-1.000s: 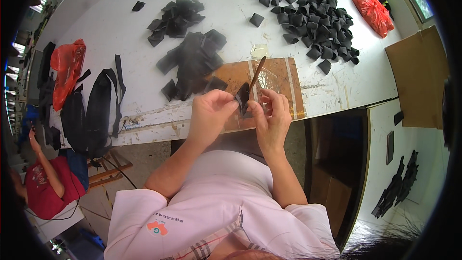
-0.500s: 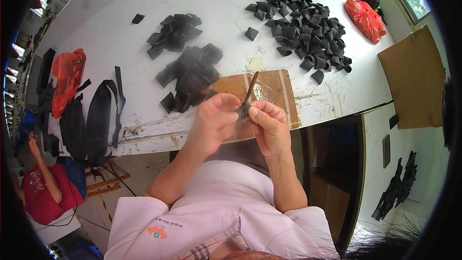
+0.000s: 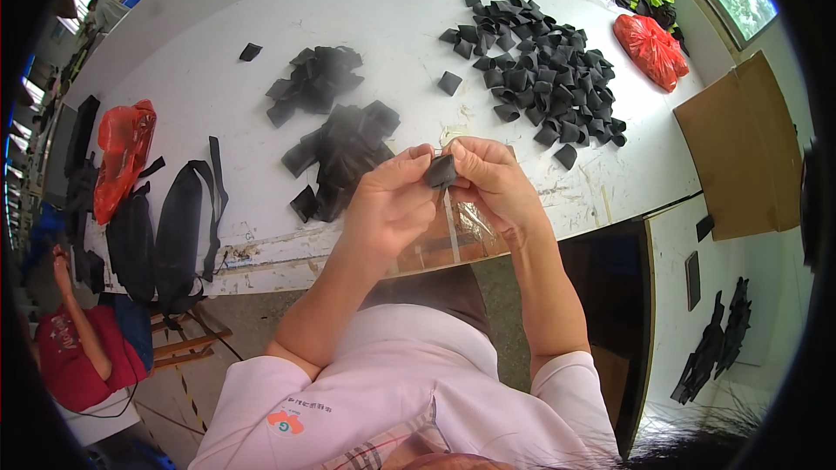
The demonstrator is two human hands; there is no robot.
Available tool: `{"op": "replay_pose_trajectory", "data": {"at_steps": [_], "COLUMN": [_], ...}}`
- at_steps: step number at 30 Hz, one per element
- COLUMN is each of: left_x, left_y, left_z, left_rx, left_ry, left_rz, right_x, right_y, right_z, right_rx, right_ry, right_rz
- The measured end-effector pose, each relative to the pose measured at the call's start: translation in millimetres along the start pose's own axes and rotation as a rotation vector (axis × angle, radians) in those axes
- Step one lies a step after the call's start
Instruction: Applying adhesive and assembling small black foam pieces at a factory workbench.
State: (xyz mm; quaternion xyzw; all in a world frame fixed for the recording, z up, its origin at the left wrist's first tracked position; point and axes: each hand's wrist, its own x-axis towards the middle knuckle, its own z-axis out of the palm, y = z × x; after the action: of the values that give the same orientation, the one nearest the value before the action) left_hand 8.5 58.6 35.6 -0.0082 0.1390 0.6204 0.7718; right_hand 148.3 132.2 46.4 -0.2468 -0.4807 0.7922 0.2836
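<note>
Both hands, left hand [image 3: 387, 204] and right hand [image 3: 496, 178], pinch one small black fabric piece [image 3: 440, 171] together above the bench's [image 3: 200, 104] near edge. Heaps of black pieces [image 3: 335, 152] lie just beyond.

Matt black, seemingly fabric piece [image 3: 440, 171]; smooth white table [image 3: 409, 26]; glossy red plastic bag [image 3: 651, 50].

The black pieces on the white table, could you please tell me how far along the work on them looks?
A large spread of folded-looking black pieces lies at the far right, seemingly done. In hand: the left hand and right hand pinch one small black piece between them above the table edge. Two flatter black heaps at centre-left appear to remain.
</note>
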Motion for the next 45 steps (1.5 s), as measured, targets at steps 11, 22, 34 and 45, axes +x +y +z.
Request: {"op": "replay_pose_trajectory", "data": {"at_steps": [11, 22, 34, 45], "left_x": [6, -3, -2, -9], "left_y": [2, -16, 3, 9], "left_z": [22, 11, 30, 12], "left_rx": [1.358, 0.496, 1.021, 1.394], "left_ry": [-0.263, 0.009, 0.003, -0.116], "left_rz": [0.839, 0.734, 0.758, 0.851], "right_x": [-26, -19, -22, -23], "right_y": [7, 3, 2, 1], "right_z": [13, 28, 18, 14], "right_rx": [-0.769, -1.061, -1.056, -1.037], "right_ry": [0.389, 0.497, 0.373, 0.266], "right_rz": [-0.733, -1.014, -0.832, -0.821]}}
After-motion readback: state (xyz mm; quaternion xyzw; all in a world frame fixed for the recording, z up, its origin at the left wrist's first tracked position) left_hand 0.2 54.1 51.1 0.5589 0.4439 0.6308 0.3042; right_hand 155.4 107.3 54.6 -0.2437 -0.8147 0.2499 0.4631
